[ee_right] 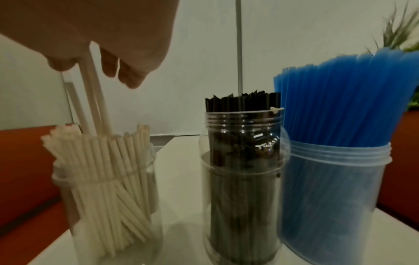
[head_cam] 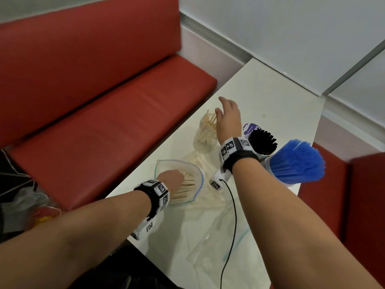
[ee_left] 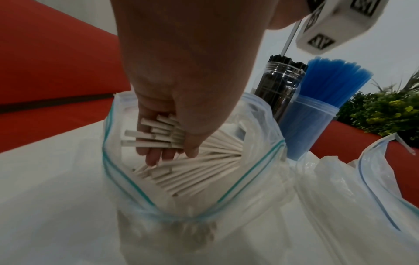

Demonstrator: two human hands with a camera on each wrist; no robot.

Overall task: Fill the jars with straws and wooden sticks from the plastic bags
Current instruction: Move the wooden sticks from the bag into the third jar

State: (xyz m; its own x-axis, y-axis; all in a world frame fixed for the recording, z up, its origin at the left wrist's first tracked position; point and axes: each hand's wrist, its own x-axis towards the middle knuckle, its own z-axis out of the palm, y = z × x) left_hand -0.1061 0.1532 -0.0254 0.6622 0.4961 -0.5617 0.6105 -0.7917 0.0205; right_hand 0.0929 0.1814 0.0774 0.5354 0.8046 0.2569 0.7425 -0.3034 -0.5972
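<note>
While my left hand (ee_left: 172, 100) reaches down into the open plastic bag (ee_left: 145, 195) on the surface, its grip curled round a bunch of wooden sticks (ee_left: 154, 138), my right hand (ee_right: 97, 35) hovers above the jar (ee_right: 113, 206), grip pinching a few sticks.
</note>
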